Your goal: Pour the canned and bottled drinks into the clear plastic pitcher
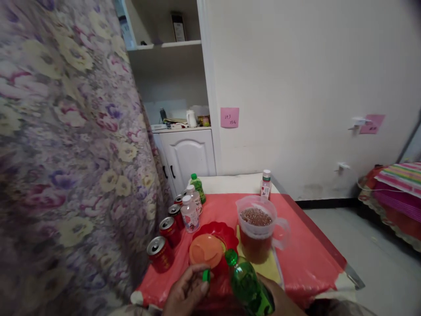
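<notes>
My left hand [189, 290] pinches a green bottle cap [206, 275] between thumb and fingertips, just in front of an orange bowl [206, 249]. That bowl sits in a red scalloped dish [230, 232]. In my right hand [279, 298] is a green plastic bottle [248, 283], tilted with its uncapped neck towards the left and away from me. Beyond the bottle stands a clear plastic pitcher [255, 232] of foamy reddish-brown liquid, its handle to the right. A yellow board or mat [274, 265] lies under the pitcher.
Several red cans [160, 254] line the table's left edge, beside two clear bottles [190, 215] and a green-capped bottle [198, 188]. Another white-capped bottle [265, 184] stands behind the pitcher. A red cloth [305, 237] covers the table. A floral curtain [75, 175] hangs close on the left.
</notes>
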`<state>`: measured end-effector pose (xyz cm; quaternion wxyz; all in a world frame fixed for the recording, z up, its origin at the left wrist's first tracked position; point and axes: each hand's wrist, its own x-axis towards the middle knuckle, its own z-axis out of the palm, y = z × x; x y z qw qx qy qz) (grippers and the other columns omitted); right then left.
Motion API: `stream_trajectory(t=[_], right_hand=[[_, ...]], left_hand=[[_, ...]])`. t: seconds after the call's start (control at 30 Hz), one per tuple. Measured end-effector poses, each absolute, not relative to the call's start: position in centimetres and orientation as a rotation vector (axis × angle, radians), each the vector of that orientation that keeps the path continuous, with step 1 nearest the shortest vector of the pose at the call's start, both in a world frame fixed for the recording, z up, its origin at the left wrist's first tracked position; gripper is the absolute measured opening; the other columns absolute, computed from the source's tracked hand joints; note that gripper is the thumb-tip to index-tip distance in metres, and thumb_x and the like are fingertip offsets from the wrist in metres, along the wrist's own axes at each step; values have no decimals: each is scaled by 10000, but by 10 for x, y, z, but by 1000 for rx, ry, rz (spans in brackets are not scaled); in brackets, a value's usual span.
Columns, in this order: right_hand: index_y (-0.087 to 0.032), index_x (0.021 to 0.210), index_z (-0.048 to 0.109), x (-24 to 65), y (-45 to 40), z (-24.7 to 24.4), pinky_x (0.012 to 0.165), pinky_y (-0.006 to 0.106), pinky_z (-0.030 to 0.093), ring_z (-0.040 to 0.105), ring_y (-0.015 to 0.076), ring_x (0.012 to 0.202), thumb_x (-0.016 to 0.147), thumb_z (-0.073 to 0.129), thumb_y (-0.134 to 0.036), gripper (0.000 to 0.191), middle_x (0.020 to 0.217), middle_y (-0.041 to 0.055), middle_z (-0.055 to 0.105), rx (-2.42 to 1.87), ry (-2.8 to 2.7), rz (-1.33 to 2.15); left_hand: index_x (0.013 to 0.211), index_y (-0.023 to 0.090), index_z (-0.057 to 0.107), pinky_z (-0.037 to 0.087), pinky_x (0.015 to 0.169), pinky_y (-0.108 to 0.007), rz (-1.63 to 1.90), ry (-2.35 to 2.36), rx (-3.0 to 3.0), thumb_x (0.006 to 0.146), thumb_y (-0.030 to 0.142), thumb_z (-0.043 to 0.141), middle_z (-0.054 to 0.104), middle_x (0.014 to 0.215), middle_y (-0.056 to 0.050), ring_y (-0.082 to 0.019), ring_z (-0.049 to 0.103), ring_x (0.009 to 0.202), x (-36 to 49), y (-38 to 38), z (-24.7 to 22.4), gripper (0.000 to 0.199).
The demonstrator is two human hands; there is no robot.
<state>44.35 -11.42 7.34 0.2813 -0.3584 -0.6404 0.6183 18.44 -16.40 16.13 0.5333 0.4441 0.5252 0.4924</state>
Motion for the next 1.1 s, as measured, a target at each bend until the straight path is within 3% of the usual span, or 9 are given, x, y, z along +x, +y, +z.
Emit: stream_trajectory(t=[0.13,0.2,0.27,0.37,0.47,0.67,0.93,1.1], right_hand=[[-625,1185,650,441,-111,42,970,497,513,594,376,1304,422,758,-418,798,1181,-165,749,-991,-1592,1708],[-628,1188,648,442,-111,34,1008,505,498,586,380,1314,421,771,-422,804,1188,-160,751,-985,-1607,1671],[-535,1284,636,448,-113,34,1072,525,464,572,405,1320,429,806,-437,876,1259,-81,739,-981,-1654,1602],[-311,1397,607,457,-120,48,1135,513,408,546,402,1340,579,792,-530,867,1340,76,703,-990,-1696,1487],[-203,1384,617,459,-128,68,1151,471,391,569,375,1316,673,754,-597,825,1305,130,716,-909,-1725,1454],[-233,1284,692,452,-127,74,1166,496,372,601,370,1277,742,676,-673,697,1235,114,745,-839,-1691,1505],[-240,1217,728,447,-120,56,1165,534,361,597,391,1275,697,648,-771,747,1260,127,731,-866,-1621,1585],[-221,1226,718,446,-124,64,1129,521,408,625,377,1236,704,609,-809,795,1192,124,757,-849,-1571,1617]], left_hand=[[1055,206,742,435,704,-247,1155,1343,1165,673,649,793,665,809,-11,-183,561,782,205,-159,177,586],[1081,194,743,444,690,-252,1128,1372,1241,691,669,761,672,818,-24,-191,569,773,217,-158,185,615],[1104,191,744,470,730,-264,1118,1412,1358,742,657,717,700,872,-47,-212,607,821,226,-157,193,590],[1111,204,751,498,847,-305,1111,1475,1589,814,583,669,743,988,-84,-248,657,940,235,-156,201,489],[1108,217,754,514,846,-324,1085,1541,1755,847,527,646,757,981,-89,-246,675,918,239,-157,204,420],[1047,203,743,514,786,-317,994,1592,1919,879,478,626,746,926,-79,-232,684,853,238,-162,209,343],[955,200,740,480,743,-307,851,1647,1964,879,416,634,721,866,-58,-223,652,794,238,-161,217,252],[992,229,775,499,821,-320,854,1539,1917,844,350,669,749,948,-67,-252,680,920,233,-156,216,219]])
